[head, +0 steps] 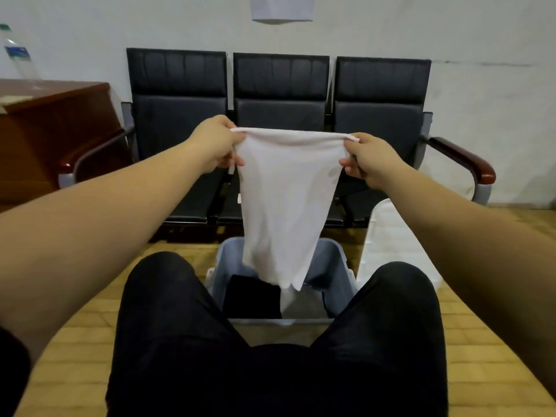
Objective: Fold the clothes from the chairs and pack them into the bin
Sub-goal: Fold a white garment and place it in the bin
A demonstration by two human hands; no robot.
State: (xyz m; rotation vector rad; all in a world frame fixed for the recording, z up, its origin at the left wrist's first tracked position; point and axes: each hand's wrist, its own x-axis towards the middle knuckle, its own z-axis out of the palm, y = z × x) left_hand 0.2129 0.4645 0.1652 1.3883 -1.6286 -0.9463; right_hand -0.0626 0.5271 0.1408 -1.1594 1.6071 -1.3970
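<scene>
Bin (337, 275), white garment (285, 200) above, hands (210, 142) pinching

1. A pale, scuffed wall (481, 40) fills the back of the room.
2. Three joined black padded chairs (279, 94) stand against it, with dark wooden armrests (463, 159).
3. A reddish-brown wooden desk (57, 121) sits at left.
4. The floor (487, 356) is yellowish tile.
</scene>
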